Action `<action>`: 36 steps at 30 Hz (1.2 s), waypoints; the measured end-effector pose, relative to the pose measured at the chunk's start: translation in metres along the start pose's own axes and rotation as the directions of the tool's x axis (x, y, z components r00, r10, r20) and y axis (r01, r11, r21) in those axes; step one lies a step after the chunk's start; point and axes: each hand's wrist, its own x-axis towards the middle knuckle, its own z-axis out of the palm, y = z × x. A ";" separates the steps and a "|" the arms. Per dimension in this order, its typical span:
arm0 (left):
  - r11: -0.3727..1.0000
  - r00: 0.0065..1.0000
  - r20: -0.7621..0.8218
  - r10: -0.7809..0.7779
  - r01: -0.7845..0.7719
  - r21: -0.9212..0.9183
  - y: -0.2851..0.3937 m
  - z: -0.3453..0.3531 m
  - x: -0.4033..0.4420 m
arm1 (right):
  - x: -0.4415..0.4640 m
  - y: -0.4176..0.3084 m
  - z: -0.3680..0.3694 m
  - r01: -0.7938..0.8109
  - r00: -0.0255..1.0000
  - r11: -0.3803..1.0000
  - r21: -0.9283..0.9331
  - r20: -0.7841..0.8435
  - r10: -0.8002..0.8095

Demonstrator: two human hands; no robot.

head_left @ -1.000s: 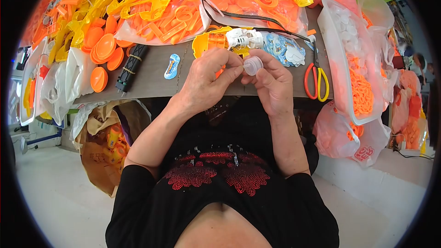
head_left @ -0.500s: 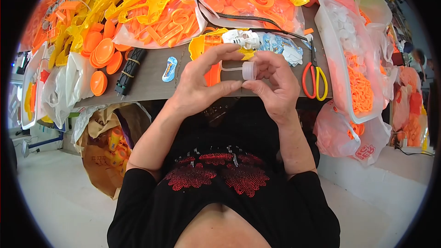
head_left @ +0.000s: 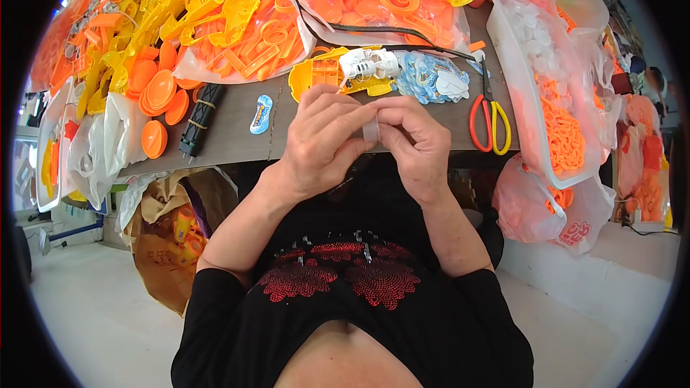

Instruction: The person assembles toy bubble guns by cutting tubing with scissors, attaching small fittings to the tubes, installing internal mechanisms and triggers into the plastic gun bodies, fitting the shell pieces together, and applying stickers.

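A small translucent plastic cap (head_left: 371,130) is pinched between my two hands just over the table's front edge. From the left, my left hand (head_left: 316,142) closes on it with curled fingers and thumb. My right hand (head_left: 417,145) grips its other side, thumb and index finger pressed together. My fingers cover much of the cap. Just beyond them lie a yellow toy shell (head_left: 315,75), a white mechanical part (head_left: 368,65) and a heap of blue printed stickers (head_left: 430,79). Scissors (head_left: 490,122) with one red and one yellow handle rest right of my right hand.
Orange and yellow plastic parts (head_left: 251,36) are piled along the back. Orange oval pieces (head_left: 158,90), a black banded bundle (head_left: 200,121) and a single sticker (head_left: 261,114) lie left. A white bin (head_left: 514,79) stands right; a paper bag (head_left: 158,259) sits below the table.
My hands have come together, and my left fingers have closed onto the cap that my right hand was holding. The cap has moved slightly left and down. An orange piece near my left hand is hidden now.
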 end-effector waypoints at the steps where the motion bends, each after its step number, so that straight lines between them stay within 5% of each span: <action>1: 0.999 0.999 -0.025 0.041 -0.041 0.028 0.000 0.003 -0.001 | -0.001 0.002 0.001 0.000 1.000 1.000 0.001 0.001 0.000; 10: 0.996 0.999 0.009 0.044 -0.045 0.077 -0.014 0.006 0.013 | 0.003 0.010 -0.004 0.246 0.962 0.899 -0.363 -0.023 -0.273; 13: 0.997 1.000 0.006 -0.016 0.015 0.075 -0.028 0.008 0.018 | -0.004 0.020 -0.022 0.060 0.989 0.960 -0.272 -0.112 -0.094; 15: 0.990 0.998 0.048 -0.051 0.044 0.133 -0.034 0.009 0.020 | -0.009 0.025 -0.032 -0.072 0.979 0.997 -0.022 -0.194 0.067; 19: 0.991 0.996 0.057 -0.075 0.067 0.118 -0.039 0.013 0.018 | -0.014 0.031 -0.042 -0.183 0.979 0.982 -0.048 -0.097 0.178; 21: 0.991 0.991 0.058 -0.118 0.114 0.068 -0.038 0.011 0.020 | -0.004 0.031 -0.045 -0.279 0.931 0.885 0.373 -0.123 0.345; 23: 0.987 0.986 0.058 -0.158 0.157 0.020 -0.037 0.009 0.020 | 0.010 0.033 -0.048 -0.239 0.923 0.834 0.497 -0.150 0.354; 26: 0.985 0.981 0.093 -0.171 0.174 -0.024 -0.038 0.007 0.021 | 0.026 0.027 -0.030 -0.464 0.870 0.797 0.385 0.028 0.493; 31: 0.993 0.981 0.155 -0.118 0.114 0.034 -0.029 -0.003 0.027 | 0.027 0.024 -0.012 -0.377 0.923 0.880 0.290 0.044 0.381; 33: 0.989 0.974 0.172 -0.145 0.147 0.000 -0.028 -0.007 0.031 | 0.024 0.023 -0.009 -0.190 0.974 0.982 -0.011 -0.126 0.188; 34: 0.983 0.968 0.188 -0.169 0.178 -0.034 -0.029 -0.007 0.032 | 0.023 0.025 -0.008 -0.193 0.973 0.981 -0.010 -0.128 0.191; 36: 0.984 0.963 0.219 -0.160 0.172 -0.040 -0.032 -0.006 0.034 | 0.021 0.033 -0.008 0.173 0.955 0.847 -0.503 -0.125 -0.269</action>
